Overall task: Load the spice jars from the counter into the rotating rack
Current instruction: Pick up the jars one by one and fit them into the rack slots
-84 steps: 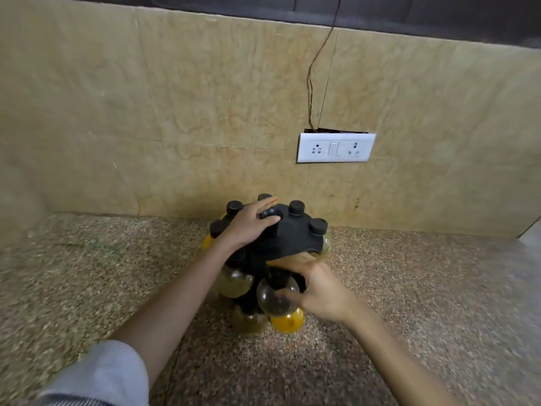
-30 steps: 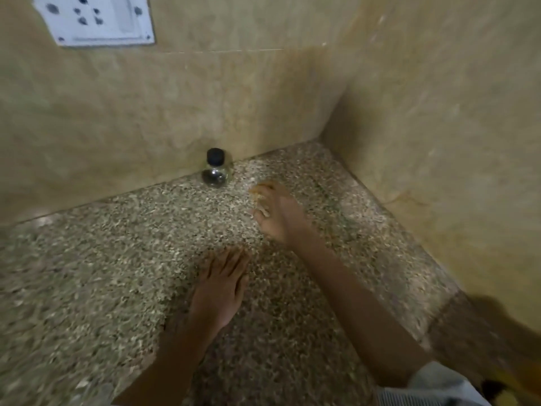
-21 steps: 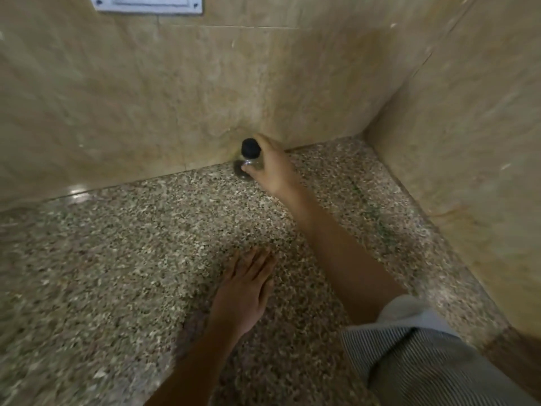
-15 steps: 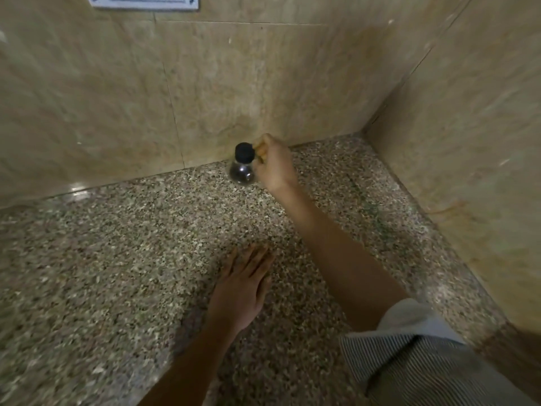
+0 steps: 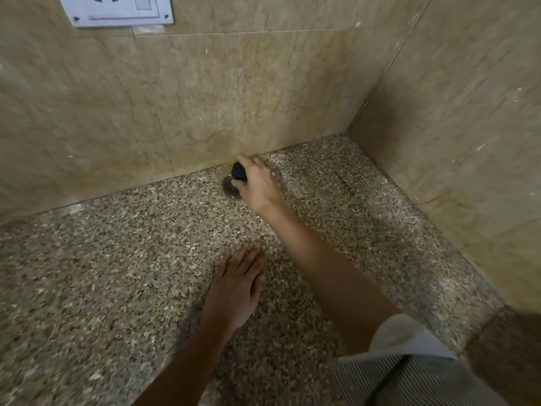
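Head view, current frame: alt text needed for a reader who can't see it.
The right hand grips a small clear glass spice jar with a black cap by the beige tiled wall on a speckled granite counter. The left hand rests flat and open on the counter, nearer the camera; a white socket plate sits at top left.

A right hand (image 5: 257, 183) grips a small spice jar (image 5: 232, 187) by its black cap (image 5: 238, 172), close to the tiled wall (image 5: 205, 98) near a corner. The left hand (image 5: 234, 291) lies flat, fingers spread, on the speckled stone counter (image 5: 102, 273). A white socket plate (image 5: 117, 10) sits on the wall at upper left.
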